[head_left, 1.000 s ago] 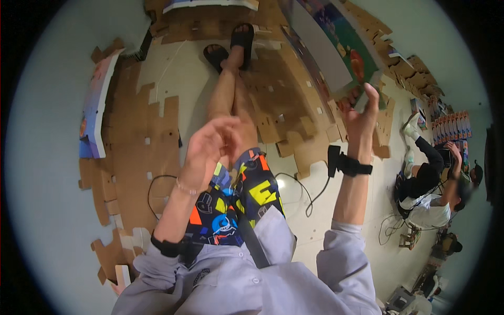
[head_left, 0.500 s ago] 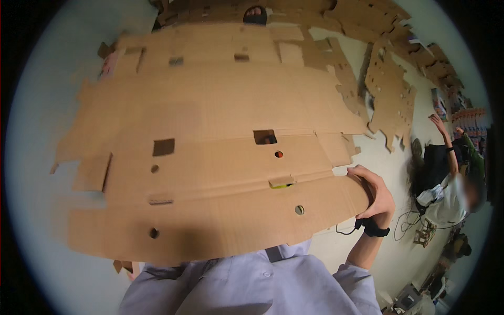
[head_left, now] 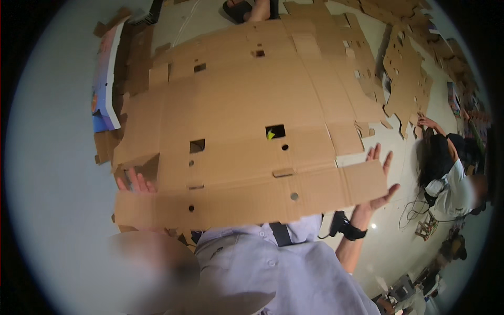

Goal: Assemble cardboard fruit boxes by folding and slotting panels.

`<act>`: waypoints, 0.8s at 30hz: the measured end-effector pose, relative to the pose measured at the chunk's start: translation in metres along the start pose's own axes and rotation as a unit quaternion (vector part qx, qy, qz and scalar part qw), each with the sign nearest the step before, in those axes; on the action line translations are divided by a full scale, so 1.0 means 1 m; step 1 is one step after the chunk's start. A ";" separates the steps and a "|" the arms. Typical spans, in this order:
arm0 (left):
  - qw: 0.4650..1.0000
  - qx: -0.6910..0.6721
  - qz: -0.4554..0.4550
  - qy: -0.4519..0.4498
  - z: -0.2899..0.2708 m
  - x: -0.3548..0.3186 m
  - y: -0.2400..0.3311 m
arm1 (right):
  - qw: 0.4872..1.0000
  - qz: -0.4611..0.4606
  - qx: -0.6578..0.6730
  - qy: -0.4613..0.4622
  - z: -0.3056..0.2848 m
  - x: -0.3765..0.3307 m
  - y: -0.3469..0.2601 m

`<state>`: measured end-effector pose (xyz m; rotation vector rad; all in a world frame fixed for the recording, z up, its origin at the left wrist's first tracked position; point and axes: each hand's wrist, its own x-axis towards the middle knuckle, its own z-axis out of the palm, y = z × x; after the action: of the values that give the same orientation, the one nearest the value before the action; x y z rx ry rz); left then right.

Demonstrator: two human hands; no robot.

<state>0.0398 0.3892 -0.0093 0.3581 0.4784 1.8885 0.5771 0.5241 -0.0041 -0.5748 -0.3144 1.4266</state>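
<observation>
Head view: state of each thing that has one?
Flat cardboard sheet: unfolded, held up in front of the person.
Left hand: fingers showing behind the sheet's lower left edge; grip hidden.
Right hand: open palm against the sheet's right flap.
Loose cardboard pieces: lying flat on the floor.
Another person: seated on the floor at right.

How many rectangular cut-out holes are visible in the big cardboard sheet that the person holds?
4 in the cardboard sheet: two near the top edge, one at centre, one centre-left. Others may be blurred.
</observation>
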 end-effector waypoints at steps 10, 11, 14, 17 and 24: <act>0.656 0.724 -0.129 -0.169 0.075 0.071 -0.041 | 0.605 0.025 -0.710 -0.360 0.091 0.026 0.053; 0.615 0.746 -0.107 -0.233 0.074 0.074 -0.054 | 0.521 0.022 -0.758 -0.391 0.087 0.027 0.050; 0.516 0.776 -0.043 -0.359 0.064 0.073 -0.088 | 0.459 -0.048 -0.794 -0.396 0.065 0.016 0.063; 0.492 0.789 0.028 -0.368 0.053 0.068 -0.087 | 0.421 -0.099 -0.807 -0.403 0.046 0.001 0.064; 0.380 0.851 -0.008 -0.362 0.063 0.054 -0.056 | 0.421 -0.059 -0.801 -0.422 0.055 0.007 0.058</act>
<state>0.0950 0.4671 0.0195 2.3183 1.5948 0.2071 0.5001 0.5437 0.0088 -1.1920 -2.6724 0.6760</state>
